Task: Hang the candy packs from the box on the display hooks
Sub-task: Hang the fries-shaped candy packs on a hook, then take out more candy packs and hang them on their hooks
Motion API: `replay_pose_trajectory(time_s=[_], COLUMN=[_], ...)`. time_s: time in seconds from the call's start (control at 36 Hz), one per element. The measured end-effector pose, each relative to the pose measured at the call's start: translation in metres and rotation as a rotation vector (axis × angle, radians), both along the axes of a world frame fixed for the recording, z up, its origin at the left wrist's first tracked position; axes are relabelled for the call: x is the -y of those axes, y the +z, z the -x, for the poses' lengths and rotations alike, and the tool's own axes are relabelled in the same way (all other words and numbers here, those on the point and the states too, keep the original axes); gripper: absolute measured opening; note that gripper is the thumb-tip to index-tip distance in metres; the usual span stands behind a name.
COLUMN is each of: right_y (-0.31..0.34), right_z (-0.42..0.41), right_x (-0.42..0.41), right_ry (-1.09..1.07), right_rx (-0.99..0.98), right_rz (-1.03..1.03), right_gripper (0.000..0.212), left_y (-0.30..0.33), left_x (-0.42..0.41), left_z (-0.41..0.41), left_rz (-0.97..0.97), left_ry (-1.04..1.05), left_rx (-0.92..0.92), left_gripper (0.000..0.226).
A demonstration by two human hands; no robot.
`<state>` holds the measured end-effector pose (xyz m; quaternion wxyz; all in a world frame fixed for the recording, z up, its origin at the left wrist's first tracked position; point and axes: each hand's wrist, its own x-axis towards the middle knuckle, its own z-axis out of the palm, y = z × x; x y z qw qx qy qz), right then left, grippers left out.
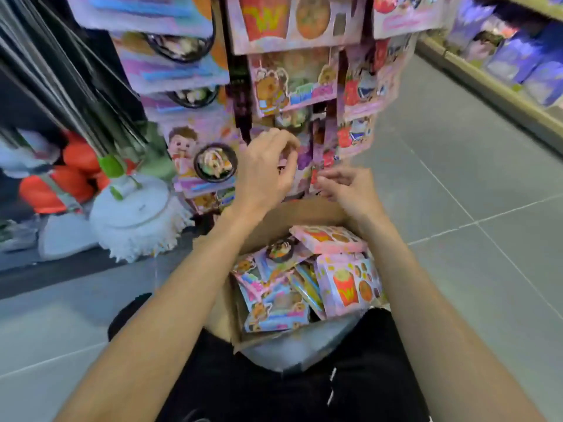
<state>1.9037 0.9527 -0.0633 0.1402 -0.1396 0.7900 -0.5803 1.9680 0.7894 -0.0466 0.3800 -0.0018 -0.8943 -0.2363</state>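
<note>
left hand (268, 166), right hand (344, 185), raised, fingers curled

Pink cartoon-printed candy packs (307, 281) fill a brown box (304, 214) on grey floor (472, 269).

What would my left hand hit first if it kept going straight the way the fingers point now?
Probably the purple grape pack hanging on the display, right ahead of the left hand; its fingers already seem to touch it, though depth is unclear.

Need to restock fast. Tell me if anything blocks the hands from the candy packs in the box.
Nothing visible does. The box is open-topped, the candy packs lie exposed, and both the left hand and right hand are up at the display above it.
</note>
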Motion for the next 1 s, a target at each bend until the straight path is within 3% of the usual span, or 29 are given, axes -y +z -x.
replay_pose_trajectory(time_s=[0.25,0.39,0.56,0.69,0.81,0.92,1.0], right_y=[-0.095,-0.137,-0.157,-0.158,-0.177,-0.191,-0.202], right_z=[-0.053,-0.062,-0.074,-0.085,-0.092,-0.095,-0.094], right_x=[-0.030,-0.040,-0.042,-0.033,-0.026,-0.018,-0.013], right_ry=[0.012,-0.081,-0.096,-0.035,0.042,0.095,0.121], right_rx=[0.435,0.506,0.597,0.625,0.608,0.633,0.630], right_rz=[-0.140,-0.180,-0.202,-0.304,-0.422,-0.504,-0.527], right_gripper=[0.009,0.014,0.018,0.027,0.015,0.053,0.059], left_y=[-0.120,-0.169,-0.204,-0.222,-0.230,-0.242,-0.248], left_x=[0.000,-0.008,-0.027,-0.040,-0.045,-0.040,-0.035], left_z=[-0.037,-0.052,-0.072,-0.085,-0.091,-0.094,-0.093], left_rz=[-0.296,-0.531,-0.772,-0.836,-0.668,-0.597,-0.642], left_ry=[0.023,0.035,-0.022,0.025,0.097,0.207,0.268], left_rx=[0.594,1.009,1.342,1.475,1.513,1.480,1.440], left_gripper=[0.006,0.010,0.017,0.027,0.036,0.036,0.033])
